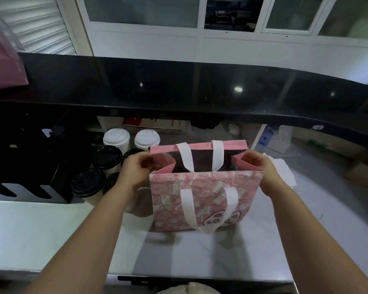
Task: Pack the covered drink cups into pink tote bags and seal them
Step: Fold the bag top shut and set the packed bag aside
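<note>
Pink tote bag (204, 200): one, upright on the pale counter (51, 230), mouth open, two white handles (186, 158).
Left hand (136, 168): pinches the bag's left side fold at the rim.
Right hand (257, 164): pinches the right side fold likewise.
White-lidded cups (116, 137): two, behind the bag's left corner.
Black-lidded cups (107, 157): four visible, left of the bag; two partly hidden by the left hand and forearm.
Bag interior: dark, contents not discernible.
A blurred rounded form beneath the left forearm cannot be identified.
</note>
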`<state>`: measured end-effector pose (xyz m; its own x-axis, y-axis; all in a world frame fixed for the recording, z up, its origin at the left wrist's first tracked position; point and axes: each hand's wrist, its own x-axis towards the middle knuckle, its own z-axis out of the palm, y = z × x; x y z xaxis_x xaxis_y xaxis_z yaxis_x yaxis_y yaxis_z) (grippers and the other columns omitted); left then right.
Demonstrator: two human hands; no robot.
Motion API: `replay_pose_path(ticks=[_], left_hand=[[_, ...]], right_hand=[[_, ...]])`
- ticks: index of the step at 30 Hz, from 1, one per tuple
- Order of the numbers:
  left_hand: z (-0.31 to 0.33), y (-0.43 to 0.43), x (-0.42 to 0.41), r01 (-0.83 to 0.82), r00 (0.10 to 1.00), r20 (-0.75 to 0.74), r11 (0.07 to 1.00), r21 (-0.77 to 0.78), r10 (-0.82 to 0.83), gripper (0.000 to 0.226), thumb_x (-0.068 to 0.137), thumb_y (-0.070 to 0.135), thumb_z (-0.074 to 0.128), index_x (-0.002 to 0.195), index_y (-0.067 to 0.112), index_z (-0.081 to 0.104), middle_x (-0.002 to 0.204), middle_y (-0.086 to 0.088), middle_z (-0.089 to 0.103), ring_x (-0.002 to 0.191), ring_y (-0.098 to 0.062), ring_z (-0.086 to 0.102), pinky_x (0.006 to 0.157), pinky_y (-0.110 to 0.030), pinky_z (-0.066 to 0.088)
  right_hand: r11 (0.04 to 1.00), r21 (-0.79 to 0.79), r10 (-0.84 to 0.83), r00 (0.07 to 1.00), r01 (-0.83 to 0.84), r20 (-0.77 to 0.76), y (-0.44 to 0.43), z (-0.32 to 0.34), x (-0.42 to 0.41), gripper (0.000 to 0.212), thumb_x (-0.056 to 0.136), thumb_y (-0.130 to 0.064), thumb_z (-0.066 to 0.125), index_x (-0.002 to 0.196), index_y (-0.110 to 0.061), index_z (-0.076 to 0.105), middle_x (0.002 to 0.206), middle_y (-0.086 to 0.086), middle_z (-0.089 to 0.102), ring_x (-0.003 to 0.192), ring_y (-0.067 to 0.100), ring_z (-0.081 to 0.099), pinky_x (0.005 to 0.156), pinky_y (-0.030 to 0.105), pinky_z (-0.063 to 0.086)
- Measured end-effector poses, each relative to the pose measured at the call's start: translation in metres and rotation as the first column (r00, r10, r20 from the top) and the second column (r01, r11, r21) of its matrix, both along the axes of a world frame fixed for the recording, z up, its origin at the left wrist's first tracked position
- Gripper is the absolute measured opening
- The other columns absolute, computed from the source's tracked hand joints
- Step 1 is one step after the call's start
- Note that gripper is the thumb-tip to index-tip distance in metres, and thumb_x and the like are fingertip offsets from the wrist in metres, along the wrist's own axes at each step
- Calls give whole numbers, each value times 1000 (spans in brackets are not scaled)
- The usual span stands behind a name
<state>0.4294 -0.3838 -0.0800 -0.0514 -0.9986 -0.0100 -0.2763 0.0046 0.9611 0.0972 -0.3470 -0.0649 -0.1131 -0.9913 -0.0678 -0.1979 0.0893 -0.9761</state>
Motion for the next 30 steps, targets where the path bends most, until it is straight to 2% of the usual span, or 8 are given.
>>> replay_pose_path(ticks=[4, 6, 10, 17, 20, 23, 26, 30], left_hand=[[10, -6, -14, -50, 901, -411, 973, 223, 141, 26, 87, 1, 60, 76, 14, 80, 82, -9, 76, 77, -25, 74, 62, -31, 59], [10, -8, -21, -21, 878, -460, 970, 243, 134, 25, 85, -1, 63, 74, 13, 80, 78, -10, 75, 72, -23, 74, 60, -28, 58], [5, -8, -24, -39, 830, -509, 934, 355, 228, 20, 87, 15, 61, 79, 10, 78, 83, -12, 75, 77, -27, 73, 69, -36, 57], [3, -6, -12, -78, 968, -236, 995, 58, 89, 26, 81, -8, 67, 95, 12, 74, 96, -11, 74, 93, -28, 70, 83, -40, 58], [5, -4, -13, -104, 969, -222, 994, 34, 109, 32, 78, -6, 72, 87, 25, 73, 90, 0, 75, 90, -21, 71, 77, -34, 56], [5, -1, -15, -109, 983, -151, 994, 0, 107, 31, 76, 0, 78, 86, 29, 72, 83, 9, 75, 83, -11, 71, 68, -24, 56], [6, -2, -16, -119, 959, -253, 991, 56, 130, 22, 88, -2, 62, 86, 17, 73, 76, 3, 75, 73, -13, 72, 60, -22, 55], [10, -4, -16, -64, 893, -422, 972, 224, 156, 26, 91, 0, 53, 76, 7, 73, 70, -5, 72, 69, -19, 71, 60, -27, 56]], right_hand=[[989, -35, -144, 987, 147, 70, -9, 0, 6, 20, 82, -10, 75, 87, -29, 71, 80, -9, 75, 71, 8, 72, 51, 14, 51], [981, -40, -187, 981, 190, 53, -11, -3, 6, 23, 86, -7, 70, 86, -30, 69, 81, -10, 75, 71, 4, 71, 51, 12, 49], [987, -48, -149, 988, 151, 42, -7, -9, -1, 26, 87, -1, 67, 91, -27, 72, 86, -7, 75, 76, 7, 71, 59, 16, 54], [1000, -17, 15, 986, -13, 169, -2, -16, -17, 26, 97, -5, 52, 101, -21, 72, 92, -3, 75, 83, 12, 71, 67, 19, 54], [1000, -12, 29, 989, -28, 148, -5, -17, -11, 25, 98, -6, 50, 100, -18, 71, 86, -5, 75, 76, 8, 70, 62, 16, 52], [998, -7, 55, 986, -55, 157, -9, -17, -8, 24, 96, -2, 51, 108, -12, 70, 95, 8, 73, 81, 18, 70, 67, 25, 58], [1000, -16, 14, 986, -11, 167, -14, -19, -5, 23, 90, 6, 57, 109, -2, 68, 92, 8, 73, 81, 21, 69, 73, 30, 58], [996, -23, -85, 983, 90, 164, -19, -24, -3, 19, 87, 3, 64, 96, -12, 72, 88, 3, 75, 83, 20, 71, 74, 32, 57]])
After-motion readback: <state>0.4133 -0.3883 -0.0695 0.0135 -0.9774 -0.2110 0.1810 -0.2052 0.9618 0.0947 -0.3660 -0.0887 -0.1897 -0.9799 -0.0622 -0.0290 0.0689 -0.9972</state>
